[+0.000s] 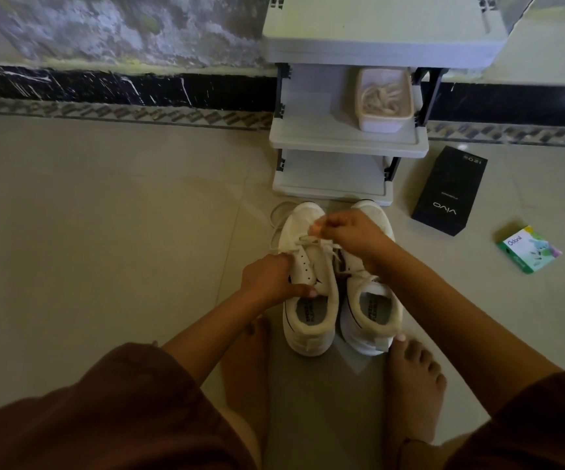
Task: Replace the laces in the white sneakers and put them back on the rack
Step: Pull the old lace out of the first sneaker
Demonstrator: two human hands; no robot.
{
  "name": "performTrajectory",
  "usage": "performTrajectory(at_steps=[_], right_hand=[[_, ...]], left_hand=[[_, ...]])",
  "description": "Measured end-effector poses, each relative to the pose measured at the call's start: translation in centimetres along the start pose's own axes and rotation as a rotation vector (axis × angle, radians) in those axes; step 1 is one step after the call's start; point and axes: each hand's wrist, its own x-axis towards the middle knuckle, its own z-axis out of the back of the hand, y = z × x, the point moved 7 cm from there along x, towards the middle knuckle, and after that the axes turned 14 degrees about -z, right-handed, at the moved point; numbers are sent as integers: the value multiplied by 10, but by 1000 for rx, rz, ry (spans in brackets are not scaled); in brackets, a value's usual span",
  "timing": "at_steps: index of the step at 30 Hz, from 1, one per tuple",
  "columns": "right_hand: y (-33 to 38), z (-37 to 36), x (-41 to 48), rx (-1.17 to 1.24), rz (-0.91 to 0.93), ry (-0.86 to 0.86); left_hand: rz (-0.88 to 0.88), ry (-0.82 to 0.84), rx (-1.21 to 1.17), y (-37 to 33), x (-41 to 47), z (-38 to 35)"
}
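Tiled floor: left hand grips sneaker, right hand pinches lace above it.

rack close ahead, bare floor left

- Left hand: forearm reaching forward, fingers curled round the opening edge of a sneaker.
- Right hand: held farther forward, fingertips pinching a lace.
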Motion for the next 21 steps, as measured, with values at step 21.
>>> performTrajectory(at_steps=[21], right_hand=[[-2, -24, 12, -1065, 245, -378]], left_hand=[[18, -17, 14, 2, -3, 5]])
